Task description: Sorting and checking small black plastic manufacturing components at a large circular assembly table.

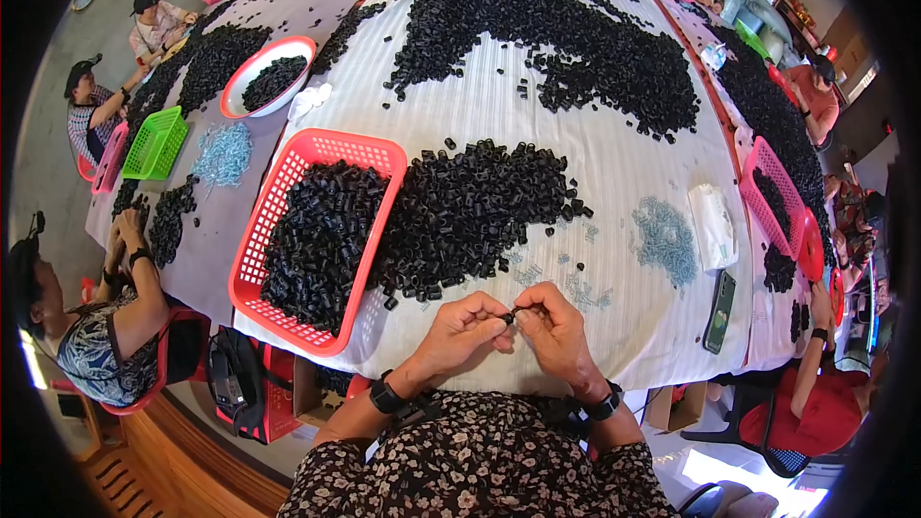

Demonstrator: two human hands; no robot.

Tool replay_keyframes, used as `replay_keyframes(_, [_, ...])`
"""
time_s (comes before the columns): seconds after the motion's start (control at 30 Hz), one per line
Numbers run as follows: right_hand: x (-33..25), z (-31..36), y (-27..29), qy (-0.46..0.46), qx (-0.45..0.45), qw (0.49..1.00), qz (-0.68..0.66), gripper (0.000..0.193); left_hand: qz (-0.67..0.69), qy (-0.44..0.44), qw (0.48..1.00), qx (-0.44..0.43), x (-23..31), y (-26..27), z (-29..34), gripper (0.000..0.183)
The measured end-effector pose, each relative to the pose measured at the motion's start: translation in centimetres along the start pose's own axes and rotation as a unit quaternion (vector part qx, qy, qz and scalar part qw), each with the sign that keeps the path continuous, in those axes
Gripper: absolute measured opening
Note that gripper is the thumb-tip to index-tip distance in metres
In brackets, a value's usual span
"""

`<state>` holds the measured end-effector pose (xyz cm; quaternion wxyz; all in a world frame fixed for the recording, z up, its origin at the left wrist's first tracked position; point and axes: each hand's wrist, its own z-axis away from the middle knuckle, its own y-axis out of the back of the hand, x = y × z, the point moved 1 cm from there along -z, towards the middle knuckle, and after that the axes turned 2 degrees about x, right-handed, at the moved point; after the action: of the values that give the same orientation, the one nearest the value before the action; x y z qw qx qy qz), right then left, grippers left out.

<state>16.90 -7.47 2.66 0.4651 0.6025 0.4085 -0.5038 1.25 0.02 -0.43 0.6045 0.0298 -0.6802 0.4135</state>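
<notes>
At the near edge of the table my left hand (462, 334) and my right hand (556, 334) meet, fingertips pinched together. Between them is a small black plastic piece (508, 317), held by both; its exact shape is mostly covered by the fingers. Just beyond lies a heap of short black tube-like plastic pieces (470, 211). Left of it stands a pink-red plastic basket (247, 264) full of the same pieces. Small pale blue, clear-looking bits (585, 290) are scattered close to my right hand, with a larger pile of them (665, 242) farther right.
A phone (720, 312) and a white packet (712, 225) lie to the right. A red-rimmed bowl (233, 96) and a green basket (156, 144) stand at the left. Far off spreads a big black heap (547, 29). Several people sit along both sides.
</notes>
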Motion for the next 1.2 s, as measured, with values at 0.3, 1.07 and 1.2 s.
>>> replay_keyframes(0.3, [-0.9, 0.3, 0.1, 0.061, -0.002, 0.989, 0.134, 0.012, 0.032, 0.011, 0.999, -0.007, -0.5, 0.1, 0.1, 0.012])
replay_keyframes(1.07, [-1.5, 0.6, 0.3, 0.071, -0.027, 0.977, 0.197, 0.014, -0.058, -0.012, 0.998, 0.001, -0.6, -0.6, -0.1, 0.008])
replay_keyframes(1.2, [-1.5, 0.7, 0.3, 0.059, -0.035, 0.979, 0.190, 0.014, -0.094, -0.009, 0.996, 0.004, -0.6, -0.6, -0.1, 0.006])
